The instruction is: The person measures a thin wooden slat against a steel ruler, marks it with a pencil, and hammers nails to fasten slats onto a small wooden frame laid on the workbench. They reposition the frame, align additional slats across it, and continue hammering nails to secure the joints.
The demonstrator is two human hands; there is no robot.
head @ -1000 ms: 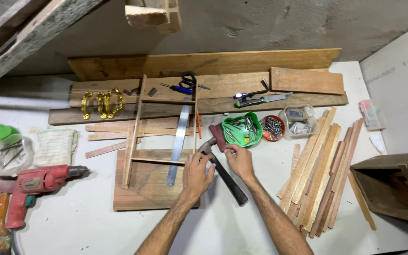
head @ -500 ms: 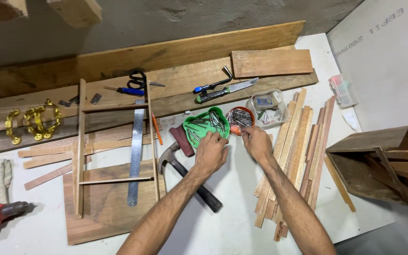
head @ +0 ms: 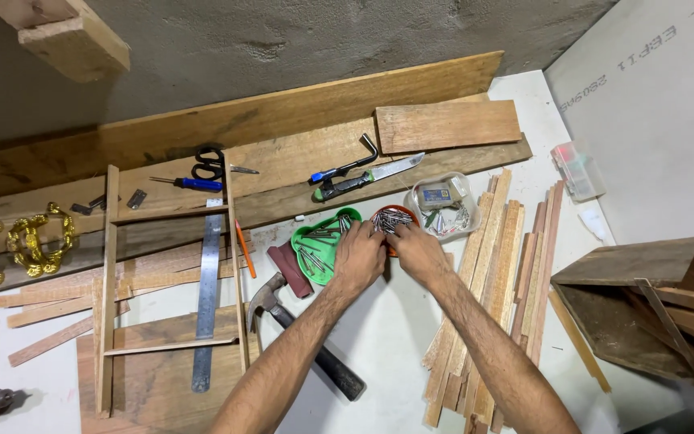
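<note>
With our left hand point(head: 361, 255) and right hand point(head: 416, 251) meeting over the red nail dish point(head: 393, 219), fingers curled among loose nails, grip unclear, we risk pricked fingertips or tipping the green tray point(head: 320, 243) beside it.

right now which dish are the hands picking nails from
On the white table, find the fan of thin slats. Just left of them both hands meet over a small round orange dish heaped with nails; its neighbours are a green dish and a clear tub.

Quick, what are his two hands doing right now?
Left hand: curled over the green tray; grip can't be told.
Right hand: fingers in the nail dish; grip can't be told.
</note>
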